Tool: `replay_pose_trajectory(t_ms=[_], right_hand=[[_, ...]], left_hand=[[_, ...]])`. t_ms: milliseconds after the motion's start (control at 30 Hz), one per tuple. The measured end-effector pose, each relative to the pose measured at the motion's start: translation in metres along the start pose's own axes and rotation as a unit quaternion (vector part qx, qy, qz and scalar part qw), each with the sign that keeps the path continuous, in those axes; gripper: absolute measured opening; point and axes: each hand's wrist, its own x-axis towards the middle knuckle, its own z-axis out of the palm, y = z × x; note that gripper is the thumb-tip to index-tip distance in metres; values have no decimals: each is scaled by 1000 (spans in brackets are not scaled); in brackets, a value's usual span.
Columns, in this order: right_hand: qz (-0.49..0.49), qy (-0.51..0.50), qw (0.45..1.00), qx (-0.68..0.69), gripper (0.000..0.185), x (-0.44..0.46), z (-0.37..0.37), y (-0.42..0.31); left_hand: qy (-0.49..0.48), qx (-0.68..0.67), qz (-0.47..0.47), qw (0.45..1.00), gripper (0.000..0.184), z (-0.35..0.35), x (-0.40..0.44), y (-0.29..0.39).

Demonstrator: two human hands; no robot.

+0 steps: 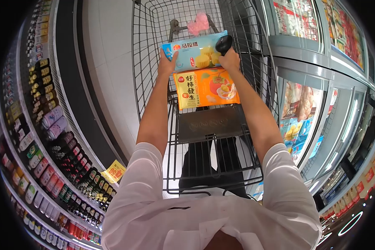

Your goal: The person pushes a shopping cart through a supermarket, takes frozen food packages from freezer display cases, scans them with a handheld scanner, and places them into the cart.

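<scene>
A light-blue food package (191, 54) with yellow cakes printed on it is held across the shopping cart (135, 62) by both hands. My left hand (167, 63) is closed on its left edge. My right hand (230, 60) is closed at its right end, where a glossy black rounded object (223, 44) overlaps the package; I cannot make out what this is. Just below, nearer my body, lies an orange and yellow food package (207, 88) with a persimmon picture, touching or nearly touching the blue one. Pink crumpled material (198, 23) sits beyond the blue package.
Shelves of drink cans and bottles (50, 162) line the left side, with a yellow price tag (113, 171) sticking out. Glass-door freezers (302, 108) holding bagged food run along the right. A dark panel (208, 124) is on the cart's near part. Pale floor tiles (112, 62) show at left.
</scene>
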Motion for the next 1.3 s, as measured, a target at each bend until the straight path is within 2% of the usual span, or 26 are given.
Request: replay_pose_trajectory(t_ms=[33,100,167,233,267,300,333,400,433,500,533,567,600,633,667,700,800,833,900,933,1000,1067,1133,1200,1267,1300], right_hand=[[0,-1,1000,0,47,-2,-2,3],[-18,-12,1000,-10,44,-6,-16,5],[-5,-30,1000,-2,40,-27,-41,2],[-14,-55,998,8,40,-65,-88,-5],[-66,-52,996,10,42,-89,-114,-3],[-107,-130,986,13,43,-105,-140,10],[-43,-226,951,208,40,-150,-189,6],[-83,-240,904,344,25,-223,-255,31],[-73,-200,908,360,25,-260,-298,40],[-89,-179,924,325,22,-346,-386,66],[-83,-121,934,326,20,-386,-417,86],[-36,-104,931,347,15,-427,-452,103],[4,-41,910,412,13,-471,-479,122],[42,13,912,409,11,-508,-502,147],[49,56,885,459,12,-546,-524,171],[86,106,871,472,15,-582,-548,186],[82,211,823,521,16,-653,-566,265],[74,209,820,528,16,-659,-564,290],[38,287,746,599,18,-654,-547,339],[55,312,755,574,24,-642,-538,360],[16,375,786,492,33,-599,-522,414],[54,336,833,436,45,-555,-524,468],[56,350,839,414,52,-491,-526,523],[-32,454,826,332,58,-453,-542,536],[3,352,871,343,60,-424,-554,552],[32,296,888,351,57,-413,-555,555]], left_hand=[[0,1,-1,1000,97,0,-4,-1],[-23,105,-5,994,96,-3,-11,10],[-9,191,50,980,90,-7,-25,9],[6,227,133,965,65,-15,-53,15],[47,199,214,955,53,-7,-59,-3],[60,155,265,950,44,-11,-83,-1],[14,139,310,940,34,-31,-125,27],[-100,74,180,976,28,-48,-174,31],[-177,-2,118,977,29,-64,-206,41],[-183,-47,119,975,27,-83,-266,59],[-179,1,155,971,28,-89,-287,56],[-169,49,190,966,28,-94,-303,60],[-170,58,214,960,28,-96,-324,80],[-186,100,225,951,28,-104,-352,100],[-199,140,231,942,29,-110,-375,113],[-214,127,211,945,31,-109,-378,114],[-147,187,274,932,31,-101,-430,153],[-132,202,272,932,34,-94,-452,164],[-139,187,270,934,35,-74,-490,176],[-158,169,267,936,36,-65,-503,176],[-143,201,251,936,37,-49,-527,170],[-103,209,280,931,40,-39,-579,172],[-70,247,293,921,41,-36,-605,154],[-36,287,300,909,42,-37,-619,133],[100,273,286,913,43,-49,-631,105],[127,297,251,913,45,-57,-643,102]])
